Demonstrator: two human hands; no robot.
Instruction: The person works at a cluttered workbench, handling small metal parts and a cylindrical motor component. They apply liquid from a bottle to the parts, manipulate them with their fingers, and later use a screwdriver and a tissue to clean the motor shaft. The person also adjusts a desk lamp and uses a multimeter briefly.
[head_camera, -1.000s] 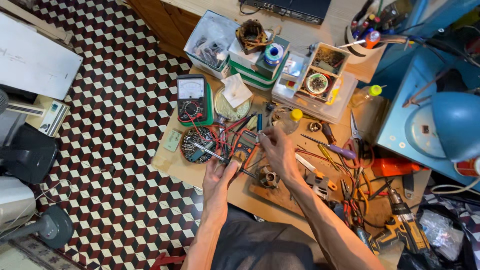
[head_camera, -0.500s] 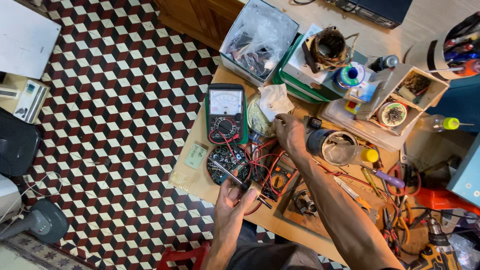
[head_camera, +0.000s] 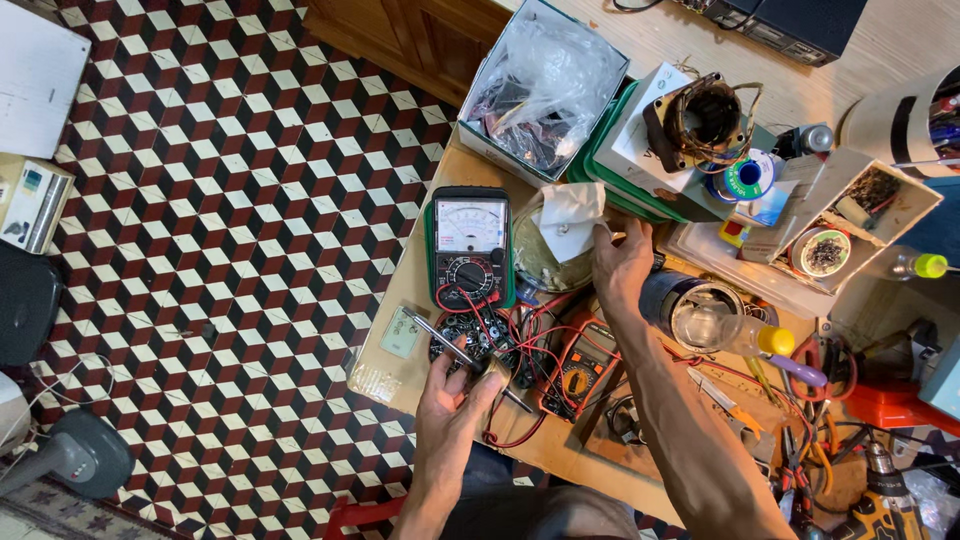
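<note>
I'm working both hands over the cluttered tabletop (head_camera: 400, 375).
L hand (head_camera: 452, 392) grip holding probe (head_camera: 455, 352); R hand (head_camera: 620, 268), 1 o'clock, grip pinching white paper (head_camera: 570, 218).

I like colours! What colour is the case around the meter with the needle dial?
Green, around the analog meter; head view.

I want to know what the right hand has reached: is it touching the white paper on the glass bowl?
Touching. The head view shows the right hand's fingertips on the white paper's edge.
</note>
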